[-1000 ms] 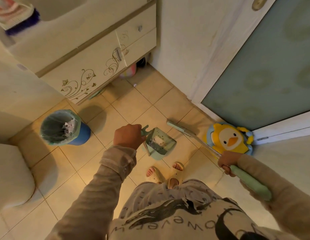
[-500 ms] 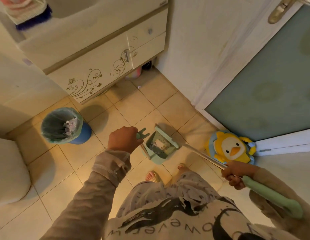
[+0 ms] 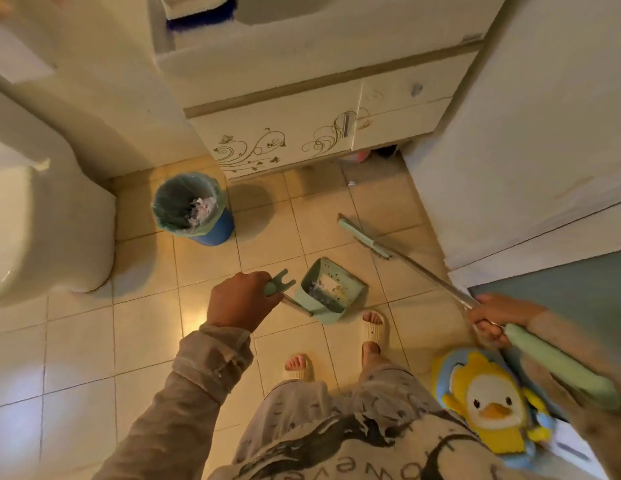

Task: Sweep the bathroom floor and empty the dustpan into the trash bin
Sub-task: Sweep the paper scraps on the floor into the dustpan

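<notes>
My left hand (image 3: 241,301) grips the top of the pale green dustpan's handle. The dustpan (image 3: 328,289) hangs just above the tiled floor in front of my feet, with white scraps and dust inside. In my right hand (image 3: 492,317) is the broom's metal shaft, just above its green grip. The broom head (image 3: 362,239) rests on the floor to the right of the dustpan, apart from it. The blue trash bin (image 3: 191,209) with a green liner stands at the back left and holds crumpled paper.
A toilet (image 3: 42,220) fills the left side. The vanity cabinet (image 3: 285,133) with scroll decoration stands behind the bin. A white wall and door frame (image 3: 527,150) close the right side. A yellow duck toy (image 3: 489,403) lies by my right foot. A small white scrap (image 3: 351,184) lies near the cabinet.
My view has swung left, so the bin and cabinet sit more central. The broom head has moved off the dustpan's mouth to the floor on its right. The dustpan stays in my left hand.
</notes>
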Action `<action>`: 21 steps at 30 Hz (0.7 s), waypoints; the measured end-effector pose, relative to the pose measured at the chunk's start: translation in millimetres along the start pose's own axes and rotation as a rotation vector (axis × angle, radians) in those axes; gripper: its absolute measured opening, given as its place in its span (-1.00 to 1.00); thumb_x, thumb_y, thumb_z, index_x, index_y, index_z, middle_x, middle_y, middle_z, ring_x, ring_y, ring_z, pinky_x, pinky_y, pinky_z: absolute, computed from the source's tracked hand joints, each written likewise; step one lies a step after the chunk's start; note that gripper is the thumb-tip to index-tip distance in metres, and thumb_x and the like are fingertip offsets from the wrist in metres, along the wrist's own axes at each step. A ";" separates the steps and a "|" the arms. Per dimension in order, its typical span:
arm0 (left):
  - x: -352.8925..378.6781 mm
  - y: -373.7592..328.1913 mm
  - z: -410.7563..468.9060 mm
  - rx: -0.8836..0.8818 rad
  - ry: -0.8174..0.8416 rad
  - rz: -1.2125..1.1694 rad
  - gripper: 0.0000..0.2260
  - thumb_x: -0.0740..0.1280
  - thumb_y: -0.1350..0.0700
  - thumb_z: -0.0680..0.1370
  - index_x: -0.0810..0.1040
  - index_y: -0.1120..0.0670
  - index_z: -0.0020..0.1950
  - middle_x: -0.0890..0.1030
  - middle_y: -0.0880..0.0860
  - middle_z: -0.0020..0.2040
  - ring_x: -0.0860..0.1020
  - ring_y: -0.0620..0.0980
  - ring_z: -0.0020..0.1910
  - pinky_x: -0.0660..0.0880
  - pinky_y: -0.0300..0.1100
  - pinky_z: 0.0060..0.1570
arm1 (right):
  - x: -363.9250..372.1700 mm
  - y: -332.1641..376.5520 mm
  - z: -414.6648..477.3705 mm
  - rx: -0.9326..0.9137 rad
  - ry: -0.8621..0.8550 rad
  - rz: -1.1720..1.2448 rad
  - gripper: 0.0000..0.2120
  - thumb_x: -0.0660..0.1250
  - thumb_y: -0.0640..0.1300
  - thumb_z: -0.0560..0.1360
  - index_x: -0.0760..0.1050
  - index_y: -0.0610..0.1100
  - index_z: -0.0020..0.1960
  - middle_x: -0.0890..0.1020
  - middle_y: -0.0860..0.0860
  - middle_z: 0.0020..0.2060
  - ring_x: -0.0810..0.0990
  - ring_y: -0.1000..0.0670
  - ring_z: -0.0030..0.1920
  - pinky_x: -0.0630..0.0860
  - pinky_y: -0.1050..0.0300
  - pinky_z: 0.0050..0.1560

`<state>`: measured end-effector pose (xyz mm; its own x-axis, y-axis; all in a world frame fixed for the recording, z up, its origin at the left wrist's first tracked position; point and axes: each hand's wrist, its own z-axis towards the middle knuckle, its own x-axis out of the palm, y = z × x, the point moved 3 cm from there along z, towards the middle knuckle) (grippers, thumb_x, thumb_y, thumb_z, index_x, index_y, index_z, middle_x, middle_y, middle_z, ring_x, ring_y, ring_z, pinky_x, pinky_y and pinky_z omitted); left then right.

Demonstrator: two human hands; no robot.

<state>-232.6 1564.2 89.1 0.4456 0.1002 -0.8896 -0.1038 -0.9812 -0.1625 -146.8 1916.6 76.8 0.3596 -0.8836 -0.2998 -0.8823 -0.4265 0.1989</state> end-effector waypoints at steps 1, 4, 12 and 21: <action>-1.4 -7.0 3.4 -0.037 -0.012 -0.007 -0.74 0.28 -0.11 0.52 0.59 0.01 0.09 0.67 0.05 -0.07 0.59 0.05 -0.13 0.52 -0.13 -0.08 | -15.7 12.4 7.0 -0.011 0.005 -0.025 -0.61 0.13 -0.41 0.51 0.25 -0.22 -0.48 0.27 -0.04 -0.80 0.26 0.08 -0.82 0.24 0.42 -0.70; -4.7 -27.7 13.4 -0.129 -0.047 -0.012 -0.73 0.29 -0.11 0.52 0.59 0.02 0.07 0.67 0.06 -0.10 0.59 0.06 -0.14 0.48 -0.16 -0.13 | -59.3 53.2 24.5 -0.041 0.002 -0.136 -0.59 0.13 -0.40 0.51 0.25 -0.21 -0.49 0.28 -0.04 -0.81 0.28 0.09 -0.81 0.25 0.43 -0.68; -3.5 -63.4 32.0 -0.285 -0.092 -0.017 -0.70 0.27 -0.11 0.52 0.56 0.05 0.12 0.68 0.09 -0.07 0.63 0.12 -0.11 0.51 -0.14 -0.12 | -112.3 160.6 61.6 -0.107 -0.052 -0.343 -0.65 0.10 -0.31 0.51 0.21 -0.16 -0.44 0.34 0.03 -0.81 0.27 0.12 -0.81 0.25 0.35 -0.63; -10.4 -57.7 38.6 -0.306 -0.059 0.006 -0.69 0.25 -0.10 0.55 0.55 0.07 0.15 0.68 0.08 -0.12 0.53 0.02 -0.27 0.40 -0.20 -0.22 | -71.4 186.1 105.5 -0.054 0.002 -0.640 -0.87 0.05 -0.35 0.51 0.36 -0.30 -0.15 0.41 -0.08 -0.79 0.37 -0.03 -0.51 0.34 0.22 -0.46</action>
<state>-265.6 1626.1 91.3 0.3930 0.0943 -0.9147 0.1703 -0.9850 -0.0284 -368.7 1920.7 36.8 0.8103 -0.4517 -0.3732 -0.4769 -0.8785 0.0278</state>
